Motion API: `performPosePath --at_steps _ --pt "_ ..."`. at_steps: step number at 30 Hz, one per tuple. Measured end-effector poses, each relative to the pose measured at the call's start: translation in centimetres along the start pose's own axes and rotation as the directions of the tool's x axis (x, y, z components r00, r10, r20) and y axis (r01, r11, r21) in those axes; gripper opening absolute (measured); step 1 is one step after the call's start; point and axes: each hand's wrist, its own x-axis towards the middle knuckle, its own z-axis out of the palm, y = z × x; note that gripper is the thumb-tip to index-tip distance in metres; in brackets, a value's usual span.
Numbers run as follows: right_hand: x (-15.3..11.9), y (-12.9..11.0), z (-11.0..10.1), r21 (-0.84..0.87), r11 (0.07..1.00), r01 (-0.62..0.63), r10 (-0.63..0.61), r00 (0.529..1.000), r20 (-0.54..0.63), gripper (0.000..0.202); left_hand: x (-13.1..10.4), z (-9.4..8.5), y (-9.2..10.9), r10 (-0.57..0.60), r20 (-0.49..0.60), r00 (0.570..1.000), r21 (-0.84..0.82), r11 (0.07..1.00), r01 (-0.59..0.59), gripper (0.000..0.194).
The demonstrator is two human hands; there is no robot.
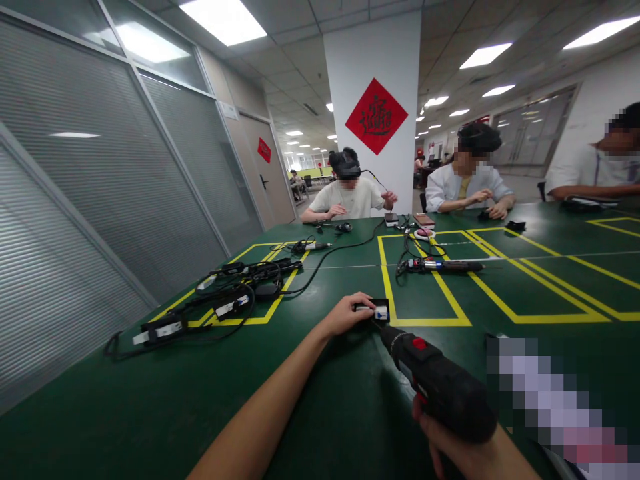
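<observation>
My right hand (pixel 440 433) is closed round the grip of a black cordless drill (pixel 435 380) with red switches. The drill points away from me, and its tip is at the near edge of a small black box with a white label (pixel 381 312). My left hand (pixel 350 313) grips that box from its left side, fingers over its top, pressing it to the green table (pixel 320 373). The fingers partly cover the box. Exactly where the bit touches is too small to make out.
Black power adapters with cables (pixel 240 293) lie to the left inside yellow tape. A pen-shaped electric screwdriver (pixel 445 265) lies ahead to the right, near a roll of tape (pixel 424 234). Several people sit across the table. A blurred-out object (pixel 555 393) lies at the right.
</observation>
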Motion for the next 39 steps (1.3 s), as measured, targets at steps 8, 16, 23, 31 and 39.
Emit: performPosePath --at_steps 8,16,23,31,39 --pt "-0.2 -0.6 -0.1 -0.012 1.0 -0.023 0.023 1.0 -0.019 0.016 0.0 -0.1 0.1 0.011 0.01 1.0 -0.008 1.0 -0.011 0.021" --pt "0.3 0.6 -0.1 -0.046 0.998 0.032 -0.033 0.999 -0.018 0.022 0.0 0.0 -0.1 0.026 0.012 1.0 -0.026 0.999 -0.025 0.019" --pt "0.1 -0.1 -0.1 -0.022 1.0 0.001 -0.001 1.0 0.002 0.019 0.0 -0.1 -0.1 0.027 0.015 1.0 -0.025 0.999 -0.027 0.02" --pt "-1.0 -2.7 -0.2 -0.14 0.99 -0.029 0.02 0.998 -0.067 0.019 -0.1 -0.2 0.2 0.007 0.014 1.0 -0.014 1.0 -0.006 0.021" --pt "-1.4 -3.5 -0.3 -0.126 0.991 -0.047 0.035 0.995 -0.092 0.019 -0.1 -0.2 0.1 0.007 0.016 1.0 -0.012 1.0 -0.007 0.02"
